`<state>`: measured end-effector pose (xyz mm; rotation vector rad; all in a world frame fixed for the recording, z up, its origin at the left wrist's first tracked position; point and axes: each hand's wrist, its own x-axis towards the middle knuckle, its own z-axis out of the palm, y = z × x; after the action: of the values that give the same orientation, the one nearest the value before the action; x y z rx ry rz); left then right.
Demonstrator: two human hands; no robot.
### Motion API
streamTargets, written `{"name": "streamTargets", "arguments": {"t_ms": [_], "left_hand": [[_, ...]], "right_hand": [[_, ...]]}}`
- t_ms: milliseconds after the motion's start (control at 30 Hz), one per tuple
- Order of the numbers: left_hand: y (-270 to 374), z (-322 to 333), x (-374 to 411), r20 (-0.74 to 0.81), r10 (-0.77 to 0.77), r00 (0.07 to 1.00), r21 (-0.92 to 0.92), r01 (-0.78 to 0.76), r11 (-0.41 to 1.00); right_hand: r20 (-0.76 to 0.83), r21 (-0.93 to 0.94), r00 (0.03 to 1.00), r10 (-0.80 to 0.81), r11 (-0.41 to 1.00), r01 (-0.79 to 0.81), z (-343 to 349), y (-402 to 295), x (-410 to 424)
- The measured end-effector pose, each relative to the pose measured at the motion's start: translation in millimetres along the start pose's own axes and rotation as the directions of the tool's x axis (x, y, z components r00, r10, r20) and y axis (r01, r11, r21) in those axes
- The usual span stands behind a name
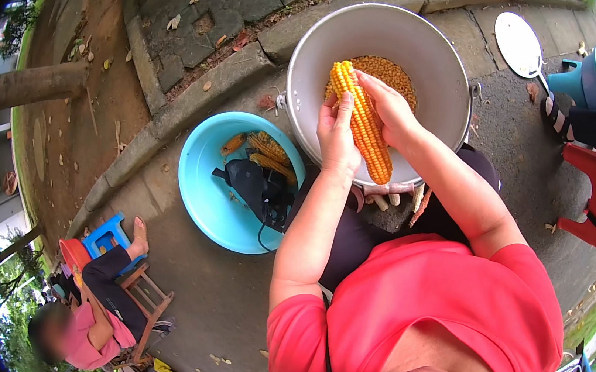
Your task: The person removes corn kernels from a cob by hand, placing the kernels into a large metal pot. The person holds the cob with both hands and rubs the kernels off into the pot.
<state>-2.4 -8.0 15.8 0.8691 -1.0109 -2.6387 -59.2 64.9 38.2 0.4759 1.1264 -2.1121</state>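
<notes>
A long ear of dried yellow corn [364,124] lies slantwise between my two hands, above a big metal pot [326,44]. My left hand [339,135] grips the ear from its left side, with the thumb pressed on the kernels near the upper end. Against the ear's right side rests my right hand [388,108], its fingers extended along the upper part. Loose corn kernels [390,72] cover part of the pot's bottom. Several bare corncobs [394,199] lie on the ground beside the pot's near rim.
Left of the pot, a light-blue plastic basin [200,213] holds several corn ears [269,149] and a black bag [246,179]. A stone curb [171,126] runs behind it. A seated person [102,324] is at lower left; another person's leg [595,130] shows at right, near a teal bucket [587,82].
</notes>
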Motion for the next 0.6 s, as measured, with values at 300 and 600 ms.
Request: {"name": "streamTargets", "arguments": {"t_ms": [300, 600], "left_hand": [[6, 4, -2, 0.012, -0.004, 1.000, -0.001, 0.004, 1.000], [-6, -1, 1, -0.026, 0.085, 0.996, 0.112, -0.082, 0.990]], "right_hand": [[0.172, -0.198, 0.972, -0.163, 0.960, 0.196, -5, 7, 0], [0.033, -0.517, 0.912, -0.409, 0.774, 0.365, -11, 32, 16]]}}
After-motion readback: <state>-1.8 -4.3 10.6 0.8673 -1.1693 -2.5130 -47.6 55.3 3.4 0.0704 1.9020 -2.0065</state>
